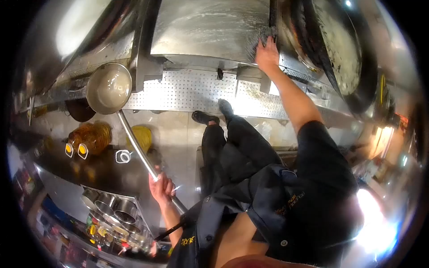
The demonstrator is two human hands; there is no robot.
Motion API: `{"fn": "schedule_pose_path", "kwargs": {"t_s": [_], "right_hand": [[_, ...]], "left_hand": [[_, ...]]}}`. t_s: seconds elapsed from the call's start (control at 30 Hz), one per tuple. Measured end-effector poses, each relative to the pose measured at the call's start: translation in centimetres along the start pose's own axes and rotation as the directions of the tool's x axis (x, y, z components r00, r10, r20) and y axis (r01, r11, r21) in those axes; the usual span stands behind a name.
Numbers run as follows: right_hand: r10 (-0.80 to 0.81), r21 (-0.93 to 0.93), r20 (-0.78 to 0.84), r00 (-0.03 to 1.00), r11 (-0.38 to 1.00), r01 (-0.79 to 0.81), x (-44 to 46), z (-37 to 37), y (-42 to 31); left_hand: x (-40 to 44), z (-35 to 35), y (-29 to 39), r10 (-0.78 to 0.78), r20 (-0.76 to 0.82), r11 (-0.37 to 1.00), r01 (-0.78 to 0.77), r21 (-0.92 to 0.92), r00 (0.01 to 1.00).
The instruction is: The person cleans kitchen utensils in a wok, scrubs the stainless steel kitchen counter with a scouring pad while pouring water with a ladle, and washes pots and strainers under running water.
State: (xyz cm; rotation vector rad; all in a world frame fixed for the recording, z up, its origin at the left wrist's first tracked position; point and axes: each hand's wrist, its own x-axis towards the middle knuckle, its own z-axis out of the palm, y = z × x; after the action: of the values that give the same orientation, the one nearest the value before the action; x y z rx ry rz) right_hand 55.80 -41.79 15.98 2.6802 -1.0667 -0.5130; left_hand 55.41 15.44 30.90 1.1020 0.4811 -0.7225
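Observation:
My left hand (pixel 161 185) is wrapped around the metal handle of a large long-handled ladle (pixel 109 87). The ladle's round bowl is up at the left, over the stove edge, and its inside looks wet and shiny. At the upper right, my right hand (pixel 268 54) presses a dark, wiry scouring pad (pixel 257 42) against the steel stove top (pixel 205 33). Its fingers lie over the pad and partly cover it. Whitish, wet streaks run across the steel under and beside the pad.
Large woks stand on both sides, one at the right (pixel 342 49) and one at the upper left (pixel 82 27). Oil jugs (pixel 96 136) with yellow caps sit at the left. Metal containers (pixel 125 210) stand at the lower left. A perforated metal strip (pixel 187 89) runs along the stove front.

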Motion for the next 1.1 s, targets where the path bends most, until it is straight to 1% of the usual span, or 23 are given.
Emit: {"fn": "schedule_pose_path", "kwargs": {"t_s": [0.03,0.07,0.1,0.13,0.17,0.2,0.27,0.33,0.37,0.4,0.43,0.47,0.5,0.57,0.63,0.7,0.77,0.8,0.83,0.9,1.0,1.03,1.1], "right_hand": [[0.087,0.039,-0.026,0.996,0.996,-0.086,2.0,-0.4,-2.0],[0.101,0.207,-0.245,0.964,0.977,-0.049,4.8,3.0,-5.0],[0.109,0.339,-0.452,0.885,0.939,0.057,7.5,6.5,-7.9],[-0.112,0.321,-0.435,0.893,0.908,0.27,5.5,2.1,-12.1],[-0.334,0.302,-0.416,0.846,0.826,0.475,4.3,-2.3,-16.0],[-0.363,0.308,-0.43,0.827,0.802,0.512,4.5,-5.1,-18.9],[-0.436,0.602,-0.263,0.86,0.623,0.5,4.4,-9.5,-24.0],[-0.425,0.578,-0.459,0.78,0.524,0.626,2.1,-12.6,-29.6],[-0.48,0.515,-0.562,0.674,0.434,0.739,1.0,-12.0,-32.8],[-0.586,0.424,-0.557,0.589,0.409,0.808,-0.7,-12.5,-35.6],[-0.772,0.426,-0.29,0.565,0.425,0.799,-2.7,-13.7,-37.5],[-0.804,0.272,-0.35,0.481,0.404,0.874,-4.1,-11.9,-39.5],[-0.826,0.251,-0.378,0.418,0.343,0.905,-3.5,-11.1,-40.3],[-0.826,0.26,-0.294,0.48,0.414,0.872,-1.5,-12.0,-40.9],[-0.783,0.081,-0.127,0.609,0.604,0.793,3.2,-12.9,-39.9],[-0.7,0.095,-0.4,0.591,0.609,0.787,11.4,-10.6,-38.4],[-0.722,-0.071,-0.152,0.675,0.689,0.721,22.4,-12.0,-38.3],[-0.741,-0.064,-0.147,0.656,0.669,0.741,23.4,-11.5,-39.6],[-0.758,0.049,-0.224,0.612,0.619,0.784,24.1,-11.4,-42.0],[-0.739,0.257,-0.325,0.59,0.531,0.807,24.5,-9.5,-41.7],[-0.836,0.237,-0.004,0.549,0.533,0.812,14.4,-16.3,-41.4],[-0.783,0.49,-0.213,0.585,0.432,0.757,11.5,-15.7,-41.9],[-0.952,0.073,-0.268,0.151,0.136,0.988,12.2,-15.0,-40.8]], "left_hand": [[-0.2,0.0,-0.2,0.002,-0.047,1.0,-0.003,-0.016,0.999],[-0.5,-0.2,-0.4,0.028,-0.066,0.999,-0.03,-0.026,0.997],[-0.9,-0.3,-0.7,0.025,-0.059,0.996,-0.03,-0.083,0.998],[-1.4,-0.6,-0.9,0.025,-0.056,0.99,-0.033,-0.14,0.998],[-1.7,-0.8,-0.9,0.027,-0.09,0.992,-0.038,-0.121,0.996],[-2.0,-0.6,-0.6,0.014,-0.12,0.995,-0.026,-0.098,0.993],[-2.7,-0.8,-0.7,0.007,-0.153,0.997,-0.019,-0.081,0.988],[-3.3,-1.3,-0.8,0.004,-0.184,0.996,-0.019,-0.082,0.983],[-3.7,-1.7,-1.0,0.011,-0.199,0.996,-0.028,-0.082,0.98],[-3.9,-2.1,-1.0,0.021,-0.206,0.995,-0.04,-0.089,0.978],[-4.0,-2.3,-1.0,0.019,-0.23,0.993,-0.045,-0.108,0.973],[-3.8,-2.5,-1.1,0.015,-0.249,0.99,-0.049,-0.13,0.968],[-3.7,-2.7,-0.9,0.02,-0.247,0.988,-0.056,-0.141,0.969],[-3.2,-3.4,-0.3,0.034,-0.298,0.984,-0.084,-0.156,0.954],[-3.1,-3.8,-0.3,-0.001,-0.317,0.974,-0.071,-0.215,0.948],[-2.5,-3.9,0.1,0.014,-0.389,0.976,-0.097,-0.194,0.921],[-2.4,-3.8,0.4,0.025,-0.411,0.969,-0.123,-0.213,0.911],[-2.4,-3.4,0.7,0.029,-0.415,0.958,-0.144,-0.249,0.91],[-2.3,-3.1,1.3,0.042,-0.429,0.944,-0.177,-0.28,0.902],[-2.0,-2.2,1.6,0.013,-0.451,0.935,-0.171,-0.311,0.892],[0.7,-0.5,2.5,0.065,-0.402,0.907,-0.222,-0.358,0.913],[1.3,0.4,2.6,0.021,-0.442,0.869,-0.235,-0.436,0.897],[2.7,1.2,3.2,-0.01,-0.464,0.828,-0.252,-0.5,0.886]]}}
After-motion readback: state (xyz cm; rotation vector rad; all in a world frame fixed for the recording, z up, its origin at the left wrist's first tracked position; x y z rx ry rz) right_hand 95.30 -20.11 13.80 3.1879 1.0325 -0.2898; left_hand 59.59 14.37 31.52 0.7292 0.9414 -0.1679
